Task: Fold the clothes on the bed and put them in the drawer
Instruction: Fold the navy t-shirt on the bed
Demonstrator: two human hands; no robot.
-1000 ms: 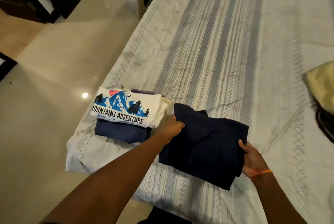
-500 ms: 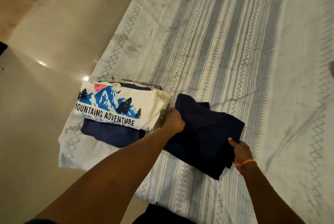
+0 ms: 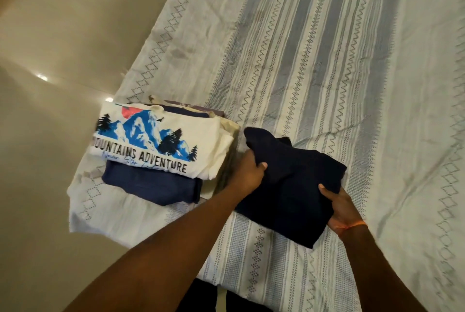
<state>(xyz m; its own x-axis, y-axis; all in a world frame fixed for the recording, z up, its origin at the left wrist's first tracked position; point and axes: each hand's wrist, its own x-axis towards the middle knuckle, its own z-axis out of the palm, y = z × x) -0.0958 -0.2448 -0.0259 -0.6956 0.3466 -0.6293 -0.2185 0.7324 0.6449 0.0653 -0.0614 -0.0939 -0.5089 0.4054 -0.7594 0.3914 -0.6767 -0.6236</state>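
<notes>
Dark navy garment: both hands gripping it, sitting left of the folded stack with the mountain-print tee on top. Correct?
Not quite. The head view shows the dark navy garment right of the folded stack, not left. Left hand and right hand do grip it; mountain-print tee tops the stack.

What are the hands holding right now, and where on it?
Both hold the folded dark navy garment: the left hand grips its left edge, the right hand its right edge, thumbs on top.
</notes>
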